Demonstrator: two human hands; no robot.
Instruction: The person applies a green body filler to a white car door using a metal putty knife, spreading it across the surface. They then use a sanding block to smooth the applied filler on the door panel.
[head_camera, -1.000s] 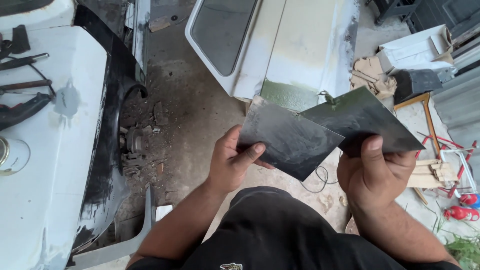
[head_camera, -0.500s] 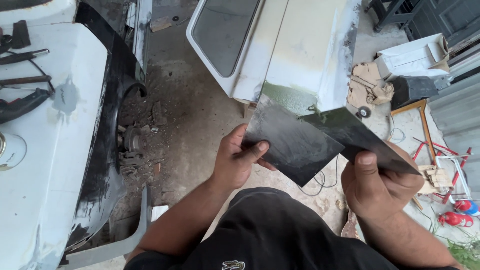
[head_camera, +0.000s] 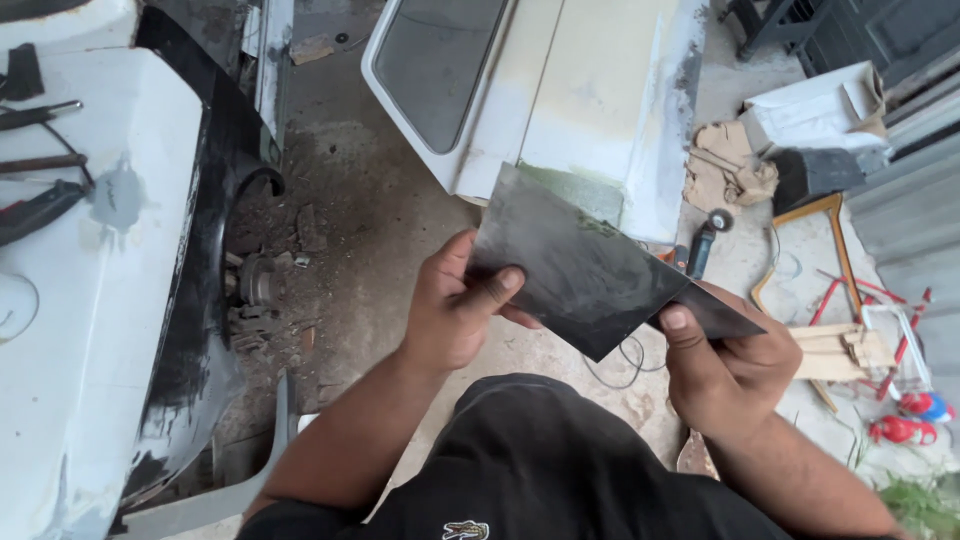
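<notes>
- In front of the person's chest, above the dirty concrete floor, a dark sheet of sandpaper is held up in both hands, folded or creased so that one flap runs off to the right.
- The left hand is closed on the sheet's left edge, thumb pressed flat on the upper face and fingers curled beneath.
- The right hand pinches the sheet's lower right part, thumb on top near the crease, fingers wrapped under the narrow dark flap.
- Just beyond the sheet lies a white car door panel with a window opening, patched with greenish filler at the edge nearest the sheet.
- Right of the sheet, on the floor, rest a small power tool with a round disc, crumpled brown paper, a white cardboard box and a few wooden strips.
- Far left of the sheet stands a white car body with a black-edged wheel arch; hand tools lie on its top.
- Below the sheet, the person's black shirt fills the lower view.
</notes>
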